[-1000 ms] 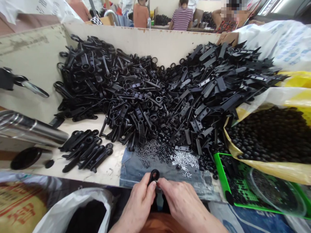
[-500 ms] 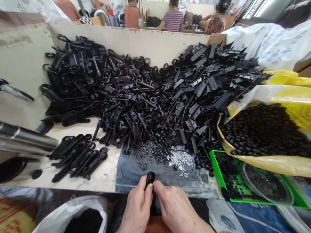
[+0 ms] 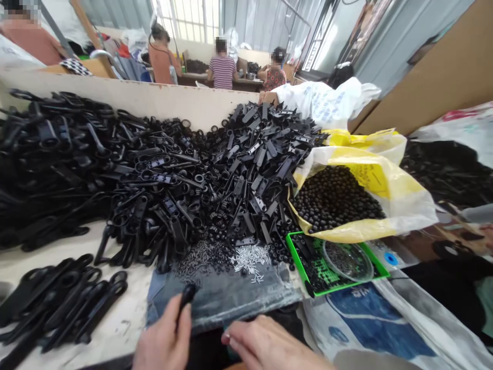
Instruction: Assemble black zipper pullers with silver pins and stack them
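My left hand (image 3: 166, 334) is closed around a black plastic part with a rounded ring end (image 3: 188, 294), which sticks up between thumb and fingers at the mat's front edge. My right hand (image 3: 265, 341) is apart from it, to the right, with thumb and fingertips pressed together; whatever they may hold is hidden. In front of both hands lies a dark grey mat (image 3: 215, 303). Small silver pins (image 3: 250, 259) and small dark metal pieces (image 3: 196, 259) are heaped at its back edge. At the left, several similar black handle-like parts (image 3: 69, 298) lie in a row.
Large heaps of ring-ended black parts (image 3: 142, 169) and flat black pieces (image 3: 262, 139) fill the bench behind the mat. On the right are a green tray (image 3: 316, 294) holding a clear bowl (image 3: 348, 259), and a yellow-white bag (image 3: 408, 200) of black beads. People sit at a far bench.
My hands have come apart; the left has moved left with the black part, away from the right. The camera view has swung to the right and upward.
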Motion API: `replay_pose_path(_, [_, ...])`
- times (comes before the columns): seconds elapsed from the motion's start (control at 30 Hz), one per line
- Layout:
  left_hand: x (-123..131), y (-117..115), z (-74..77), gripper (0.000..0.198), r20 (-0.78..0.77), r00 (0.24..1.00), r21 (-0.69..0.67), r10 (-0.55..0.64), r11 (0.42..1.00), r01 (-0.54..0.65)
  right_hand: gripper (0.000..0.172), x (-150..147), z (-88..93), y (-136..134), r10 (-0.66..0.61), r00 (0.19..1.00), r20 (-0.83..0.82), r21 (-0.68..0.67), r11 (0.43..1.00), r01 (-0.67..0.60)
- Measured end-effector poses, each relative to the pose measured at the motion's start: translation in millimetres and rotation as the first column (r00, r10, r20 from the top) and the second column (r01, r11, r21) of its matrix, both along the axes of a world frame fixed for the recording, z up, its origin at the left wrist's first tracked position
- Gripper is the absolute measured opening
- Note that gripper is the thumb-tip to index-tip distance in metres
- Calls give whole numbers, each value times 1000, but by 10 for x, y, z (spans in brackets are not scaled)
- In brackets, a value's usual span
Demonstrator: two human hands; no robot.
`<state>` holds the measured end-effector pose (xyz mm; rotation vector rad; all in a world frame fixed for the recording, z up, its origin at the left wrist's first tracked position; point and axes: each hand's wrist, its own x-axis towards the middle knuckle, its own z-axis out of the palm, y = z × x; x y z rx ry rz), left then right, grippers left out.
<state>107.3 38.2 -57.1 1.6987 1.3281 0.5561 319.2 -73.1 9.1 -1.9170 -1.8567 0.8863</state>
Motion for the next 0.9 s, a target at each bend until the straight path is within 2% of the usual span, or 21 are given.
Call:
replay_pose_path(0.07, [6,108,177,40,151,978,-220,145,969,-110,18,226,141,112,-60,993,99,39,998,57])
replay_pose_path(0.1, [50,128,264,46,239,947,-370,214,922,-115,21,359,207,221,-112,982,154,51,993,105])
replay_pose_path(0.17, [205,103,420,53,389,855,-612,343,790,-38,23,617,292,502,-267,894,359,129,963,236])
replay_pose_path(0.2, [298,69,483,53,447,804,-680,392,733,20,22,723,303,649,-310,862,401,165,950,265])
replay_pose_path(0.27, [471,-7,568,51,533,712,-715,458,694,89,20,860,259,902,-351,821,450,198,936,291])
replay_pose_path(0.37, [600,-55,586,48,592,654,-699,471,704,125,20,901,99,1115,-393,781,486,222,919,324])
replay_pose_path(0.47, [573,-19,524,47,608,620,-729,496,659,187,17,903,-48,1171,-434,770,467,255,900,352])
replay_pose_path(0.57, [517,22,452,45,608,575,-757,548,620,209,15,956,-140,1173,-467,795,387,295,880,373])
replay_pose_path(0.77, [510,41,399,44,585,556,-783,590,589,199,32,1056,-271,1146,-484,856,180,392,834,389])
replay_pose_path(0.9, [517,26,442,43,569,581,-776,582,614,144,46,1103,-251,1109,-486,873,40,421,801,426])
